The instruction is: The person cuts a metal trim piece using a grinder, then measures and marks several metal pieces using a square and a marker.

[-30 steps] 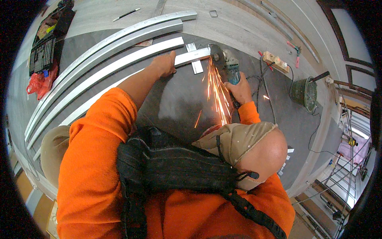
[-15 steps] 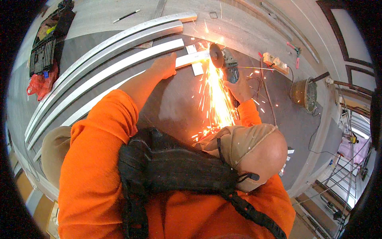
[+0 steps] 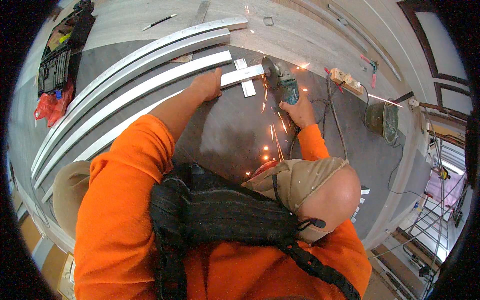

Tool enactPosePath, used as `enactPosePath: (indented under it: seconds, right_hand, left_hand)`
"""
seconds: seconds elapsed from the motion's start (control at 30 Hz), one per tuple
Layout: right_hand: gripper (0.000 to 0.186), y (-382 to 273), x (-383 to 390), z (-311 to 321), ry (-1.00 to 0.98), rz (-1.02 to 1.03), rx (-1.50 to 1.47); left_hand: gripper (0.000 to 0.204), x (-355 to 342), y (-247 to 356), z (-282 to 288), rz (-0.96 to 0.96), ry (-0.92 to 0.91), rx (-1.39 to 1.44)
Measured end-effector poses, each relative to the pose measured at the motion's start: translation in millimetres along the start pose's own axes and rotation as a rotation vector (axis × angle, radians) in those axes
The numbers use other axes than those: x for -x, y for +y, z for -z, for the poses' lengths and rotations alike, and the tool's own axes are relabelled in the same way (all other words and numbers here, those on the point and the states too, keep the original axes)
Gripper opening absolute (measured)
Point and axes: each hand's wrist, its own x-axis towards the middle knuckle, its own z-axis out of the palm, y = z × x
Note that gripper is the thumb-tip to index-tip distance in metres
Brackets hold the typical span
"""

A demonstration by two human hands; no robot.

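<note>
My left hand (image 3: pixel 206 86) is closed on a long silver metal bar (image 3: pixel 241 75), pressing it near its right end, which lies across a short metal offcut (image 3: pixel 248 88). My right hand (image 3: pixel 300 112) grips a teal and grey angle grinder (image 3: pixel 289 87), whose dark disc (image 3: pixel 270 71) is at the end of the bar. Thin orange sparks fall from the disc toward my body. More long metal profiles (image 3: pixel 200 62) lie side by side to the left of the bar.
A black toolbox (image 3: pixel 52 75) with a red bag (image 3: pixel 55 105) lies far left. To the right are a wooden-mounted socket strip (image 3: pixel 346 81) with cords, pink-handled pliers (image 3: pixel 373 72) and a green bucket (image 3: pixel 381 122). A black-and-white marker (image 3: pixel 160 22) lies above the profiles.
The dense bright spray of sparks from half a second ago has thinned to scattered streaks. My hands, the bar and the grinder are in nearly the same places, slightly lower in view.
</note>
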Motion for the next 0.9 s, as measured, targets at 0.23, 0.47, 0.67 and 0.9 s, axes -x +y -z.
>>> enactPosePath:
  seconds: [0.23, 0.47, 0.67, 0.9]
  right_hand:
    - [0.092, 25.2, 19.8, -12.7, 0.234, 0.027, -0.23]
    - [0.095, 33.3, 15.5, -6.3, 0.237, -0.101, -0.376]
    - [0.105, 34.7, 27.1, -5.9, 0.307, -0.11, -0.678]
    - [0.068, 82.9, 65.1, 22.7, 0.406, -0.337, -1.207]
  left_hand:
    - [0.06, -3.5, 6.4, -0.6, -0.056, 0.012, 0.008]
    - [0.062, -7.7, 4.0, 9.5, -0.042, -0.022, -0.015]
    - [0.064, 3.6, 6.9, 10.7, -0.094, 0.079, -0.082]
    - [0.054, -10.2, 85.2, 21.0, -0.519, 0.438, -0.066]
